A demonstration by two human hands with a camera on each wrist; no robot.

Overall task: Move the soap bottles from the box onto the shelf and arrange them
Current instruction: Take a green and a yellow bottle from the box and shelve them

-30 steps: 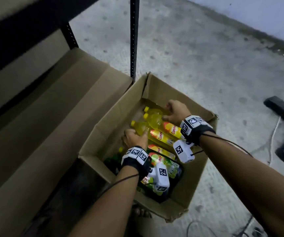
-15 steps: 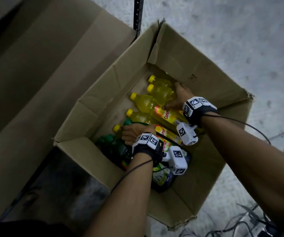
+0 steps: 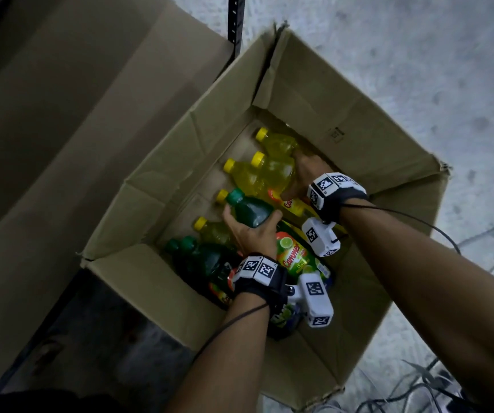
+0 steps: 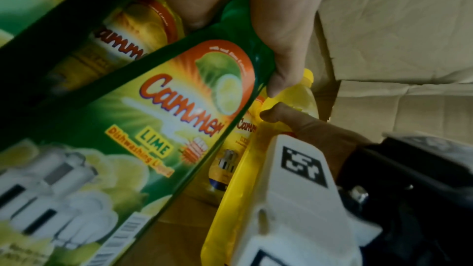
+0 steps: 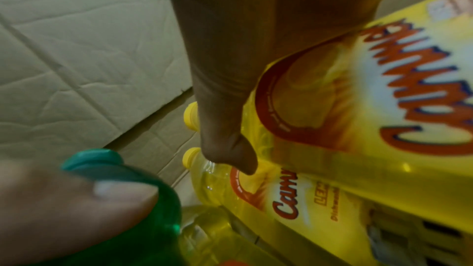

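Observation:
An open cardboard box (image 3: 359,138) on the floor holds several yellow soap bottles (image 3: 242,177) and green soap bottles (image 3: 198,257) lying on their sides. My left hand (image 3: 251,231) grips a green lime bottle (image 3: 248,208) by its shoulder and holds it above the others; its label (image 4: 163,128) fills the left wrist view under my left hand (image 4: 256,17). My right hand (image 3: 306,171) curls round a yellow bottle (image 3: 275,171) near the box's far wall. In the right wrist view its thumb (image 5: 225,128) lies along that yellow bottle (image 5: 358,128).
A large flat cardboard sheet (image 3: 61,144) lies left of the box, under a black shelf upright (image 3: 235,22). Grey concrete floor (image 3: 418,55) lies to the right, with cables (image 3: 418,394) at the bottom right. The box flaps stand open on all sides.
My left hand has taken a green bottle and raised it from the pile. The right hand stays on the yellow bottle. The head view has moved closer over the box.

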